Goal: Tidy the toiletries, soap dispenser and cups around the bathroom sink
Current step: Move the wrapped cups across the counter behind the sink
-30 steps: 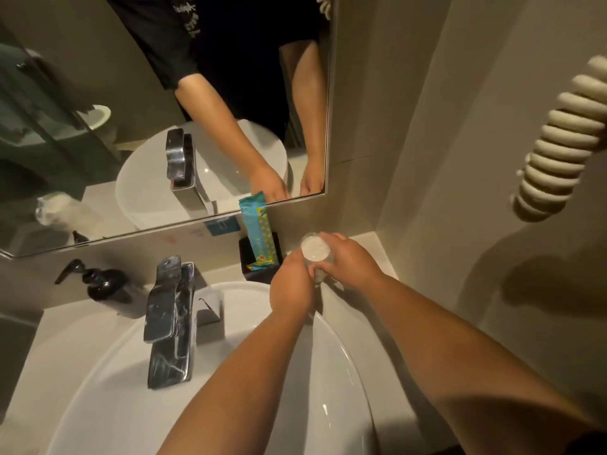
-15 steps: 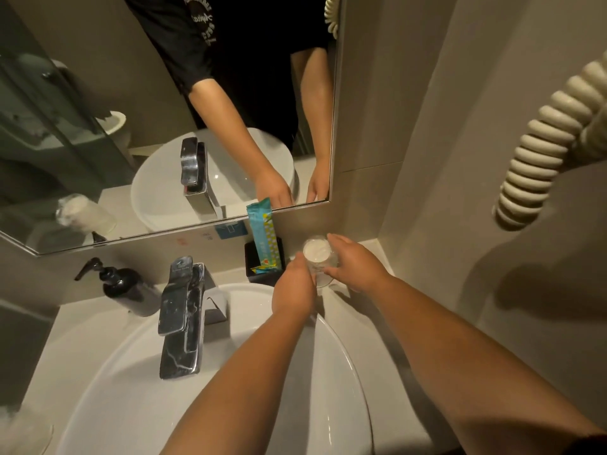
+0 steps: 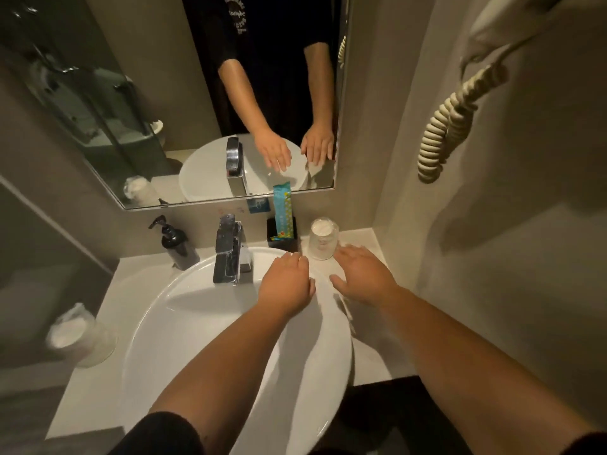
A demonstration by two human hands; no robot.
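Glass cup [image 3: 323, 239] now released, left hand [image 3: 285, 284] and right hand [image 3: 359, 277] withdrawn, fingers spread

capped cup [image 3: 323, 239] upright beside black holder [image 3: 283, 234], dispenser [image 3: 177, 243] left.

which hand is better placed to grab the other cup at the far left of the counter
Left. The left hand is open over the basin, nearer the cup at the counter's left edge. The right hand would have to cross the sink.

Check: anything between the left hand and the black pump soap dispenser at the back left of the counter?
Yes. The chrome faucet stands between the left hand and the black pump soap dispenser, so a straight reach would meet it.
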